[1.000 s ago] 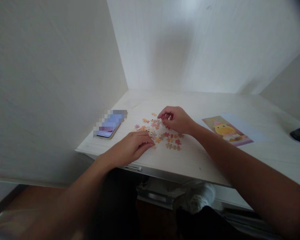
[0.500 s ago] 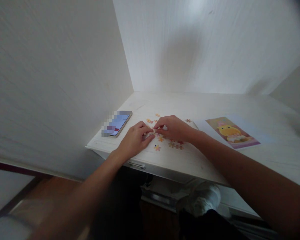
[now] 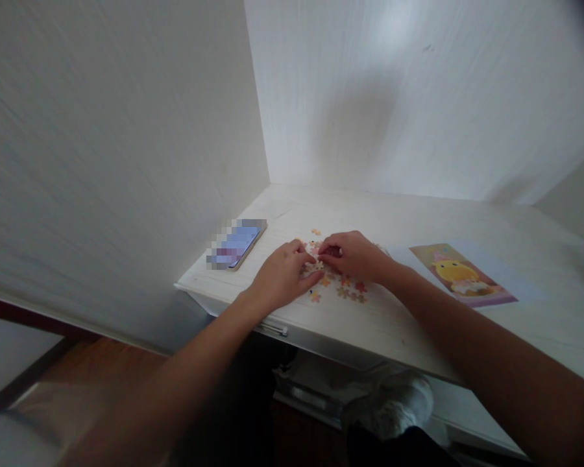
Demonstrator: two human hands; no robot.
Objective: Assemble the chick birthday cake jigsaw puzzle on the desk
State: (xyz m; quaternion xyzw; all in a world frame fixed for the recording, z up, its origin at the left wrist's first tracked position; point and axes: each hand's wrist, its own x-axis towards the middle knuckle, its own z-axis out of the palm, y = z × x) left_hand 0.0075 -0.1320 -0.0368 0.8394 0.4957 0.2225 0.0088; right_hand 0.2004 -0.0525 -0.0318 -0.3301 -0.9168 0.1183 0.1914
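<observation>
Several small jigsaw puzzle pieces (image 3: 351, 295) in yellow, pink and brown lie on the white tabletop (image 3: 292, 211), some partly hidden by my hands. My left hand (image 3: 285, 275) rests at the left of the pile, thumb and forefinger apart with pieces in the gap. From the right, my right hand (image 3: 355, 255) reaches in, its thumb and forefinger pinched on a pale puzzle piece (image 3: 320, 264) beside the left fingertips. A yellow and pink piece (image 3: 315, 296) lies near the left thumb, and another piece (image 3: 316, 231) sits behind the pile.
A phone (image 3: 243, 243), partly pixelated, lies at the left by the side wall. On the right is a sheet with a printed picture of a yellow toy figure (image 3: 452, 269). A drawer handle (image 3: 275, 329) is below the table's front edge. A white back wall (image 3: 418, 130) rises behind.
The camera view has turned slightly, so everything appears shifted right and a little down. Both hands stay at the pile, and their fingers have moved slightly among the pieces.
</observation>
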